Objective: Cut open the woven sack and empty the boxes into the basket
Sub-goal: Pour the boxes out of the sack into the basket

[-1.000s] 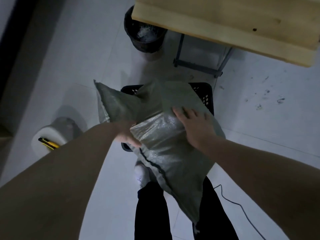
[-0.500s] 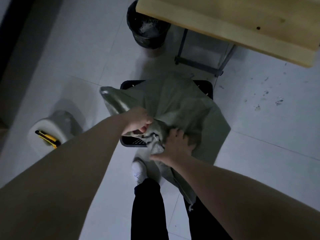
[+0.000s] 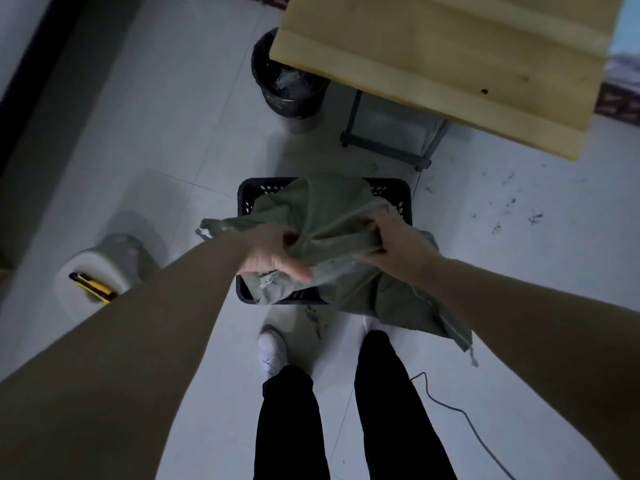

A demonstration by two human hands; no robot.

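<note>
Both hands clutch bunched folds of the woven sack (image 3: 332, 216): the left hand (image 3: 273, 254) has its fingers curled into the cloth at the near side, and the right hand (image 3: 398, 244) pinches a ridge of it just beside. The grey-green sack hangs limp over the black basket (image 3: 248, 194) on the floor and covers most of its opening, so what lies inside cannot be told. One end trails past the basket's near right corner. Beyond stands a black bin (image 3: 263, 74) holding pale scraps, partly under a wooden table (image 3: 450, 46). To the left, a yellow utility knife (image 3: 91, 287) lies on a white jug (image 3: 110, 258). A cable (image 3: 467, 417) crosses the tiles by the person's right leg.
</note>
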